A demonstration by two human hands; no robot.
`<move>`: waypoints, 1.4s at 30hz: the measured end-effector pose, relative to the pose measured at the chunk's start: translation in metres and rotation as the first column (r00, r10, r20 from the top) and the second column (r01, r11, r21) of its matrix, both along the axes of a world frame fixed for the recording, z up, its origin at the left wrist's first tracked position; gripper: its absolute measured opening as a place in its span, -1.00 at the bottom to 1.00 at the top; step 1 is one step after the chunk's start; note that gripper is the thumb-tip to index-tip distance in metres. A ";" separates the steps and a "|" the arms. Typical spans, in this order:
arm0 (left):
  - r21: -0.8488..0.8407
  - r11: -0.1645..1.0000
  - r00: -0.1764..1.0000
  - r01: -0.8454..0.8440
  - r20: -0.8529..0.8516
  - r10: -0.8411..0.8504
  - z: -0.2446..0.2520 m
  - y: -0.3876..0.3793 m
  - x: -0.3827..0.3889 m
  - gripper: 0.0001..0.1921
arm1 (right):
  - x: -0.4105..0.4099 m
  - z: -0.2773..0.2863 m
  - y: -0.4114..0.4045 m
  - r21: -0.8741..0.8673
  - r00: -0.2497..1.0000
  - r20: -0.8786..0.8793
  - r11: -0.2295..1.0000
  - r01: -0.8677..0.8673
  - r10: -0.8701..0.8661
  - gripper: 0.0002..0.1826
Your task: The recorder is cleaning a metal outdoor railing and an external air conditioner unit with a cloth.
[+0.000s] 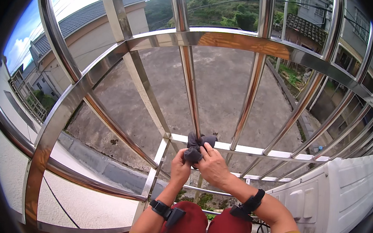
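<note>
A dark grey cloth is wrapped around the lower end of a round stainless steel bar, just above the lower rail. My left hand grips the cloth from the left, its thumb and fingers against the bunched fabric. On the right side, my right hand holds the same cloth with its fingers laid over it. The part of the bar inside the cloth is hidden. Both wrists wear black straps with small dark devices.
A white air-conditioner outdoor unit stands at the right. The curved upper rail of the metal window cage crosses ahead. Beyond the bars lies a concrete surface below, with a white wall at the left. My knees are beneath my hands.
</note>
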State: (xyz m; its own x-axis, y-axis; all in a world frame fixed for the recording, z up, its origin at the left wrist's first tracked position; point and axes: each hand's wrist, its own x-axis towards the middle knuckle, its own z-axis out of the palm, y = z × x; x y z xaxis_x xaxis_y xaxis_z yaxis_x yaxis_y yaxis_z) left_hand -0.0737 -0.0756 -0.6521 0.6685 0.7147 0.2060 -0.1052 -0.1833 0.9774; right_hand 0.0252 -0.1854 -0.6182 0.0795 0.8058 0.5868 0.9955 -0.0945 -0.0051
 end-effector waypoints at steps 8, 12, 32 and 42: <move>-0.251 0.928 0.669 0.275 0.743 0.003 0.150 -0.003 0.026 -0.73 | 0.000 0.130 -0.011 0.475 -0.441 -0.797 0.879 -0.038 0.412 -0.67; -0.070 0.985 0.782 0.155 0.618 -0.079 0.205 0.016 0.025 -0.74 | -0.016 0.139 0.006 0.730 -0.298 -0.681 0.650 -0.211 0.669 -0.75; 0.720 0.174 0.685 -0.671 0.514 0.517 0.170 0.013 -0.064 -0.39 | -0.008 0.192 0.204 0.759 0.691 -0.449 0.649 -0.039 0.566 -0.55; 0.289 0.655 0.709 -0.698 0.409 0.575 0.193 0.046 -0.031 -0.69 | -0.011 0.196 0.217 0.633 0.865 -0.472 0.748 0.199 0.170 -0.78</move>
State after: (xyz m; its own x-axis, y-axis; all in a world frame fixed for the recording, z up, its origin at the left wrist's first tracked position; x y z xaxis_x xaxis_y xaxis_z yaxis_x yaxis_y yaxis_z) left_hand -0.1051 -0.0296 -0.4591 -0.0463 0.7517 0.6578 -0.0458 -0.6594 0.7504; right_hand 0.0138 0.0311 -0.4224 0.4996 0.2394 0.8326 0.8399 0.1014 -0.5331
